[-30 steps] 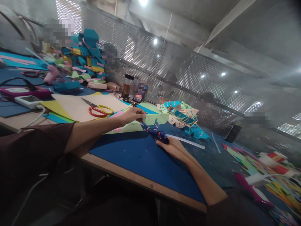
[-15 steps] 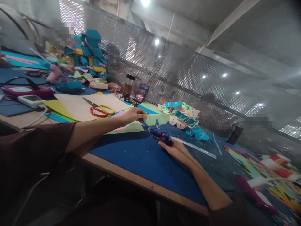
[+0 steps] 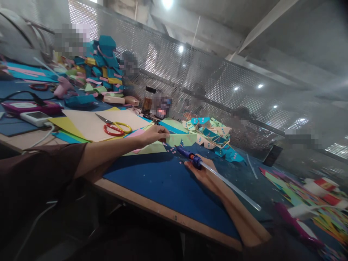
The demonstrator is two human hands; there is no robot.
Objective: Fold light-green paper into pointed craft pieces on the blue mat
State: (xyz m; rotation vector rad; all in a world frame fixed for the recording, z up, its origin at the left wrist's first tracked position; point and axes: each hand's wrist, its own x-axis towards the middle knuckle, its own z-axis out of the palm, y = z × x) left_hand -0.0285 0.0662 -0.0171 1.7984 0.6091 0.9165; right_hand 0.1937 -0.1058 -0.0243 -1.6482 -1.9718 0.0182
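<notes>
My left hand (image 3: 156, 134) pinches the left end of a pale green paper strip (image 3: 186, 139) with triangular notches cut in its lower edge. In my right hand (image 3: 203, 172) is a blue hot glue gun (image 3: 189, 155), with a long clear glue stick (image 3: 233, 186) sticking out of its back. The gun's nozzle points at the strip's lower edge, close to it; whether they touch I cannot tell. Tiny pink paper squares (image 3: 172, 149) lie on the blue mat (image 3: 152, 177) below the strip.
Red-and-yellow-handled scissors (image 3: 116, 128) lie on cream paper (image 3: 78, 123) to the left. Behind the strip sits a pile of dotted paper pieces (image 3: 210, 132). A jar (image 3: 147, 101) stands at the back. Coloured strips (image 3: 328, 224) and a purple power strip (image 3: 297, 224) are at right.
The glue gun has tilted, its nozzle now nearer the strip's notched edge and its glue stick swung down toward me. My left hand has stayed almost still with the strip.
</notes>
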